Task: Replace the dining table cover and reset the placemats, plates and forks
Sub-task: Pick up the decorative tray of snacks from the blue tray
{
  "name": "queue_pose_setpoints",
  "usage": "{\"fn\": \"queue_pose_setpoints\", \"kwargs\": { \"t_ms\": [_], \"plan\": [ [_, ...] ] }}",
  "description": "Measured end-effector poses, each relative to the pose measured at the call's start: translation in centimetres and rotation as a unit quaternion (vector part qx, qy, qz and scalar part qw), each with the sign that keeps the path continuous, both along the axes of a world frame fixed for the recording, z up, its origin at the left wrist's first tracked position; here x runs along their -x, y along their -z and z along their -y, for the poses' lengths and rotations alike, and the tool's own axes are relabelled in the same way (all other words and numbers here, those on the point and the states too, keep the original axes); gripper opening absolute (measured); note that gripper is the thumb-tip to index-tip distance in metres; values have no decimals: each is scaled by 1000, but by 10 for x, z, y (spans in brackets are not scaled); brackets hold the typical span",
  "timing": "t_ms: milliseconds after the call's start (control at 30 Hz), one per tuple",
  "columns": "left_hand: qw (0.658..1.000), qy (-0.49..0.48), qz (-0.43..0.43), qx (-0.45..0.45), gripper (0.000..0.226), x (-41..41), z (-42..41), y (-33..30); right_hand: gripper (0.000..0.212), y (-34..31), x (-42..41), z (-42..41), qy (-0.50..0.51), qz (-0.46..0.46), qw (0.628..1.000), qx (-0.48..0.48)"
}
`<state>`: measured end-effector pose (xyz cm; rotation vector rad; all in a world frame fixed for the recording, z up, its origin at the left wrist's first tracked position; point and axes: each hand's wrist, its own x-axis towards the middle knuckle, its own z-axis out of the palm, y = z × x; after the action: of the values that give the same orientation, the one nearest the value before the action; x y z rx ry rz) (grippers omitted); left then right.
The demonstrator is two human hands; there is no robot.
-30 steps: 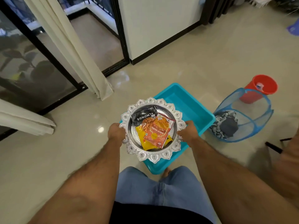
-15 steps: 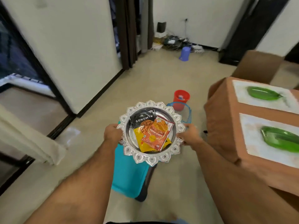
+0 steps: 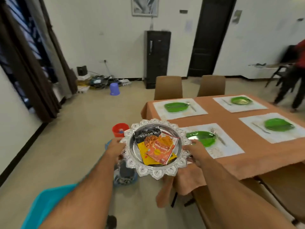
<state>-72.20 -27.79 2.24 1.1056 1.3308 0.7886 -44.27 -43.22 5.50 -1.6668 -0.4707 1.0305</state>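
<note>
I carry an ornate silver tray [image 3: 149, 171] with both hands, just left of the table's near corner. My left hand [image 3: 115, 147] grips its left rim and my right hand [image 3: 195, 152] grips its right rim. Snack packets [image 3: 156, 146] lie in the tray: a black almonds bag, a yellow one and an orange one. The dining table wears an orange-brown cover [image 3: 231, 159]. Several white placemats [image 3: 222, 146] lie on it, each with a green leaf-shaped plate [image 3: 202, 138] and a fork [image 3: 220, 138].
Two brown chairs [image 3: 168, 87] stand at the table's far side. On the floor to my left are a turquoise tub [image 3: 42, 207], a mesh hamper with cloth [image 3: 124, 176] and a red bucket [image 3: 119, 128]. A person [image 3: 295, 75] stands at far right.
My view has swung up and right from the floor tub to the table. The tray has risen with both hands still holding its rim, and is now beside the set table.
</note>
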Motion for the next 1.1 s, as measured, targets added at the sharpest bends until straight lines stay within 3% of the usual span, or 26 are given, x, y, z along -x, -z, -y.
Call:
{"fn": "queue_pose_setpoints", "kwargs": {
  "t_ms": [67,167,333,533,633,767,900,1100],
  "plan": [
    [1000,26,6,14,39,-33,-19,4,31,3,-27,0,37,-15,999,-1],
    [998,46,19,39,31,-84,-38,-6,16,1,-61,-7,99,-48,994,-29],
    [991,116,46,57,31,-164,-95,-3,41,-2,-111,-25,210,-88,972,-64],
    [981,163,73,76,27,-254,-163,-15,27,-3,-147,-63,324,-137,924,-149],
    [978,179,80,70,25,-292,-196,-24,40,-5,-156,-83,369,-140,904,-166],
    [973,192,101,84,31,-346,-218,-18,39,-1,-167,-98,389,-144,895,-166],
    [969,178,123,117,35,-410,-242,12,13,0,-194,-115,370,-133,905,-162],
    [970,164,146,105,44,-482,-240,0,29,-1,-231,-145,369,-124,906,-164]
  ]
}}
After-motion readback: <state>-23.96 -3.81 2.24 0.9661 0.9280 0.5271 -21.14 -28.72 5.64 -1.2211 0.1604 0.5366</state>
